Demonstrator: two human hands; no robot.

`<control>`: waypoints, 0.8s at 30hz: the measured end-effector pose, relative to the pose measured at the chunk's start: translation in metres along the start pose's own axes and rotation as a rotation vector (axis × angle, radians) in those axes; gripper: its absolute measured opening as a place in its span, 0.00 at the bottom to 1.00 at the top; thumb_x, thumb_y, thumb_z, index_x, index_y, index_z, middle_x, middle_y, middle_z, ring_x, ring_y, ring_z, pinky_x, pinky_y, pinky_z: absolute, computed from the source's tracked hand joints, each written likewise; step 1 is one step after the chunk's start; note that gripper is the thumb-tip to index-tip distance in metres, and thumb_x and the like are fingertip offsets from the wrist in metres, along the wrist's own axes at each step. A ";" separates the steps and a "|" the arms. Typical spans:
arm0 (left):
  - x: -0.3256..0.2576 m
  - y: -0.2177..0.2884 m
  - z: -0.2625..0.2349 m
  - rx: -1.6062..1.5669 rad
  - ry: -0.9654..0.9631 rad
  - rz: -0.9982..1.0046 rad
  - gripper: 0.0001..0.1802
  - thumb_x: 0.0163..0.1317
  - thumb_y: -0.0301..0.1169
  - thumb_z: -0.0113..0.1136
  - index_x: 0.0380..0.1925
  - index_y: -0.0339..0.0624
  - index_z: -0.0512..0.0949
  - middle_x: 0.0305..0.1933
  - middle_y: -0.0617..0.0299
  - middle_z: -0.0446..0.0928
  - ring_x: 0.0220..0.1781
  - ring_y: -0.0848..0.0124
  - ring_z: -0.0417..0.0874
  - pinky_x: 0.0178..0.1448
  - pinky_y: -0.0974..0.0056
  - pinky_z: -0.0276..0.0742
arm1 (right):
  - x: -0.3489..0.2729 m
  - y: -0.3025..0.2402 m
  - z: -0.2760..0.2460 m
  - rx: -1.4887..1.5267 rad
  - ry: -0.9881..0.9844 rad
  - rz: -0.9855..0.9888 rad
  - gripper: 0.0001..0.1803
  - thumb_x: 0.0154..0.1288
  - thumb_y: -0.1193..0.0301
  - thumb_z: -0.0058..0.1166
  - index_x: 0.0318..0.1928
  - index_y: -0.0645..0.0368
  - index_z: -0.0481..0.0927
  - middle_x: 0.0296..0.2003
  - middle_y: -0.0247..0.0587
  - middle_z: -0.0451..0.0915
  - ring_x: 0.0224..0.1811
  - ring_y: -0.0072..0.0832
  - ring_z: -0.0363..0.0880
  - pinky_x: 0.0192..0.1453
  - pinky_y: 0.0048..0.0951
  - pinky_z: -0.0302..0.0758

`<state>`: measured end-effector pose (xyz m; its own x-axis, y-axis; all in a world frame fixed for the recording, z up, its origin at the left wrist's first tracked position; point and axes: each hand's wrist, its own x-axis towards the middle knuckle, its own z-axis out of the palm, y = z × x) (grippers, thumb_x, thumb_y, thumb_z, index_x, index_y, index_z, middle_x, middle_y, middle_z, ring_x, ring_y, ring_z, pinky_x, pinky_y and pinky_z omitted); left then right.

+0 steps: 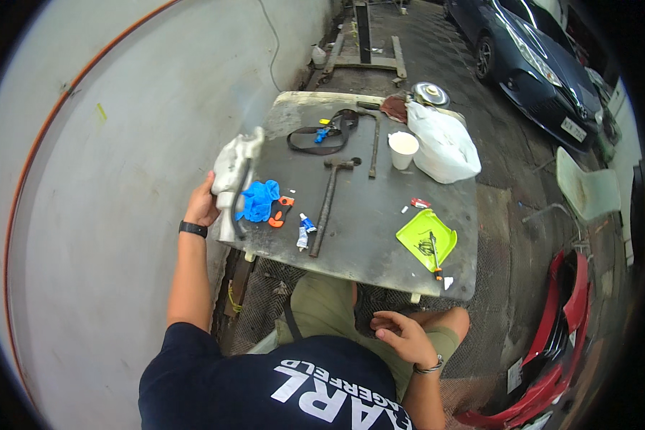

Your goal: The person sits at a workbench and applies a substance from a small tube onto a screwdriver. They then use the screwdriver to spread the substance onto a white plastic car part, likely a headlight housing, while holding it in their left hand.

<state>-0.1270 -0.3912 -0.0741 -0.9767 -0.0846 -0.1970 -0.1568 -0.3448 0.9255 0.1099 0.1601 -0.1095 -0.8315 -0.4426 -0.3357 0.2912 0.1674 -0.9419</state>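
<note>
1. The left hand (202, 204) is clenched around the lower part of a pale grey, dusty car part (233, 179), an irregular moulded piece; a black band sits on the wrist.
2. The part sits at the left edge of the dark metal table (380, 244). Its long axis runs nearly upright in the view, the narrow top tilted slightly right and away from the person, the lower end towards the table's near edge.
3. Just right of it lies a crumpled blue glove (259, 200), then an orange-handled scraper (281, 212) and a small white tube (304, 233).
4. A rusty long-handled hammer (330, 202) lies lengthwise, head at the far end; beyond it a black strap (322, 136) curls in a loop.
5. Further right stand a white paper cup (403, 149) and a bulging white plastic bag (444, 147); nearer, a lime-green plastic tray (426, 239) is set cornerwise.
6. The right hand (401, 335) rests on the person's knee, fingers loosely bent, holding nothing.
</note>
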 end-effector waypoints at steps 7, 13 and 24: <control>0.048 -0.013 -0.043 0.112 -0.005 -0.013 0.33 0.81 0.53 0.53 0.70 0.36 0.71 0.67 0.56 0.80 0.64 0.65 0.83 0.67 0.54 0.80 | 0.033 -0.005 0.026 -0.017 -0.043 -0.004 0.28 0.72 0.63 0.67 0.66 0.65 0.78 0.54 0.49 0.88 0.53 0.33 0.88 0.59 0.34 0.83; 0.112 -0.012 -0.046 0.173 -0.004 0.022 0.35 0.82 0.54 0.51 0.73 0.36 0.69 0.69 0.54 0.79 0.65 0.62 0.82 0.68 0.53 0.79 | 0.050 -0.013 0.036 -0.101 -0.072 0.017 0.28 0.73 0.63 0.66 0.67 0.65 0.78 0.55 0.48 0.88 0.54 0.33 0.88 0.59 0.33 0.83; 0.205 -0.026 -0.052 0.389 0.126 -0.172 0.30 0.81 0.50 0.54 0.71 0.39 0.70 0.62 0.55 0.81 0.59 0.62 0.84 0.62 0.51 0.81 | 0.034 0.007 0.042 0.013 0.054 0.114 0.26 0.76 0.69 0.63 0.68 0.67 0.76 0.58 0.46 0.85 0.59 0.29 0.83 0.66 0.31 0.78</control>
<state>-0.3153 -0.4486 -0.1553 -0.9099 -0.1783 -0.3745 -0.3825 0.0117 0.9239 0.1034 0.1090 -0.1277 -0.8169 -0.3730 -0.4399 0.3909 0.2027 -0.8978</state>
